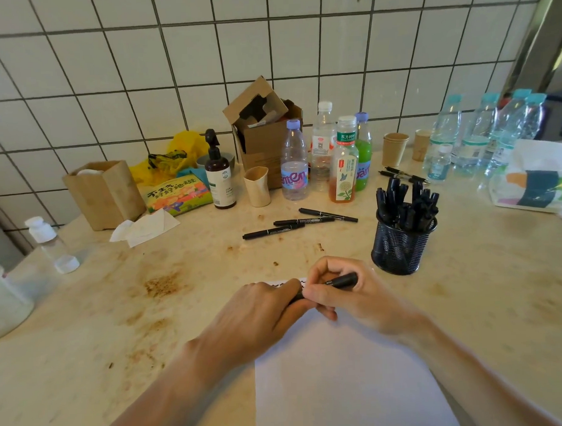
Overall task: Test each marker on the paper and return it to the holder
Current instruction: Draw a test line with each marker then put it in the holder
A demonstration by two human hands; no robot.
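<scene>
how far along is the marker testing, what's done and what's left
Done: black squiggles already mark the top edge of the white paper sheet, and the black mesh holder is packed with markers, though which of those were tested cannot be told. In hand: both the left hand and right hand grip one black marker over the paper. Left: three loose black markers lie on the counter beyond.

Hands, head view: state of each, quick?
Left hand: pinching the marker at its near end.
Right hand: gripping the marker's barrel.
</scene>
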